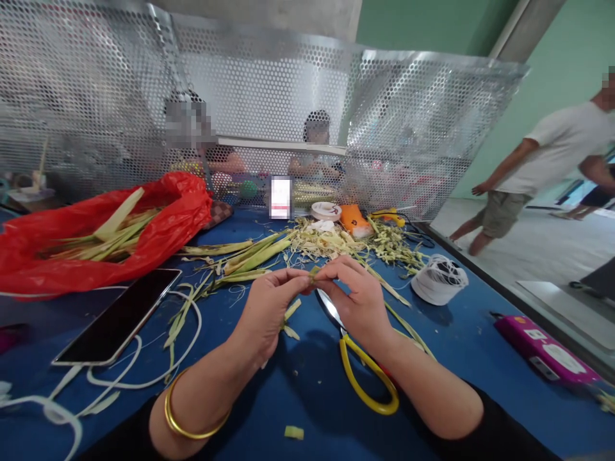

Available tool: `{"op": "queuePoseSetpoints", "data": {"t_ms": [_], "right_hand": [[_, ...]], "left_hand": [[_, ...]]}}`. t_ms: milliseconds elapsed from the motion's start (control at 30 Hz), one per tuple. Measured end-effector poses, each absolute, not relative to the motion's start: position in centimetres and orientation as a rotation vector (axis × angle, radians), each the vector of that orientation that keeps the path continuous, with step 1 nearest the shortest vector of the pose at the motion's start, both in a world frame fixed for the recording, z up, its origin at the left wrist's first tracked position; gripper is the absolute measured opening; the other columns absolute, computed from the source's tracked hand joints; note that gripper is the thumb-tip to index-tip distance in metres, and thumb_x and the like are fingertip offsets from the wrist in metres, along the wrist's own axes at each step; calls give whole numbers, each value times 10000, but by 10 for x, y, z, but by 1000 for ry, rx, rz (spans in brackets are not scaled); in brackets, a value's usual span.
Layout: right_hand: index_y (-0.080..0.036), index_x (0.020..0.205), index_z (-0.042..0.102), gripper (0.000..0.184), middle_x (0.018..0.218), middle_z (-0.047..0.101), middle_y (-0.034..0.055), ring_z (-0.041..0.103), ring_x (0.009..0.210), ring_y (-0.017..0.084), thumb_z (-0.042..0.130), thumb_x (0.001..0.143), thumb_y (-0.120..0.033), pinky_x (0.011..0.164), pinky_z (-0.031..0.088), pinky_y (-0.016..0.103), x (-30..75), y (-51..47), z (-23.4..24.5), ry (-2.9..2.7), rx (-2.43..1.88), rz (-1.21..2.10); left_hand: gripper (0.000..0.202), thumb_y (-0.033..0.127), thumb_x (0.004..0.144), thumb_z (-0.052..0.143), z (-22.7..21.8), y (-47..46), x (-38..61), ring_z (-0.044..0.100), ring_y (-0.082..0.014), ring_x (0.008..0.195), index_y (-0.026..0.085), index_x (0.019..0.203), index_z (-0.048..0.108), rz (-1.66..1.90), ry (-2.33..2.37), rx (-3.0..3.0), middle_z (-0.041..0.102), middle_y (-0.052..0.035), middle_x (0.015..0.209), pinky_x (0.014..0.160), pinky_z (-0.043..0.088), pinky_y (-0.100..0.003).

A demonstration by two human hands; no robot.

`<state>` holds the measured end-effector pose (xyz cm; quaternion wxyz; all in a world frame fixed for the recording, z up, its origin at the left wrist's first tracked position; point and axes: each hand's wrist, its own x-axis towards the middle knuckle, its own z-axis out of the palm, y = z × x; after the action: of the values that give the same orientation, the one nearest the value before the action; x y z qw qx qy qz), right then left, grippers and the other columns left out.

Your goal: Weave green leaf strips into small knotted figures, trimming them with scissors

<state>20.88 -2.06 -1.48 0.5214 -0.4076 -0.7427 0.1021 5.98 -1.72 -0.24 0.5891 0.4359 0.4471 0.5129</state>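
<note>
My left hand (266, 304) and my right hand (360, 301) meet over the middle of the blue table. Both pinch a small greenish strip of corn husk (314, 273) between thumbs and fingertips; the fingers hide most of it. A pale husk end (290, 320) sticks out beside my left palm. Scissors with yellow handles (369, 404) lie under my right hand and forearm, partly covered by them. A short cut piece of husk (294, 433) rests on the table near the front.
A red plastic bag (187, 208) of husks stands at left, behind a phone (120, 320) with white cables. Husk scraps (331, 242) spread across the back. At right are a white cord spool (439, 282) and a purple box (542, 349). A perforated metal screen (269, 70) rises behind; a person walks past.
</note>
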Motion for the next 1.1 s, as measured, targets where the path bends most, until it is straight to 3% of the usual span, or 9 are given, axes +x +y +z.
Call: {"op": "queuePoseSetpoints", "data": {"t_ms": [200,533,833,1100], "right_hand": [[-202,758,626,105,769,612,19,572,747,158,612,853,-158,695,447,284,209,-21,-13,-1750,-977,314],[-183,709,611,99,698,644,9,584,670,153,652,778,-239,663,466,293,205,-23,-10,-1469,-1109,778],[-192,820,590,79,655,596,-35,596,621,125,646,768,-211,626,472,259,205,-23,-10,-1406,-1060,844],[-195,872,594,83,752,642,2,628,686,153,609,822,-260,692,507,301,208,-17,-14,-1378,-1025,863]], "left_hand": [[122,273,652,739,-4,-16,61,607,-133,682,160,687,712,1234,1067,1057,685,-5,669,731,465,-249],[91,268,733,666,-13,-16,59,644,-179,736,190,733,713,1363,1195,1481,721,-11,739,755,487,-305],[65,231,730,664,-2,-21,59,659,-184,730,201,739,721,1328,1284,1730,735,-1,736,739,490,-297],[84,268,701,698,-4,-16,59,639,-161,705,186,702,719,1275,1154,1285,721,-9,700,744,480,-281]]}}
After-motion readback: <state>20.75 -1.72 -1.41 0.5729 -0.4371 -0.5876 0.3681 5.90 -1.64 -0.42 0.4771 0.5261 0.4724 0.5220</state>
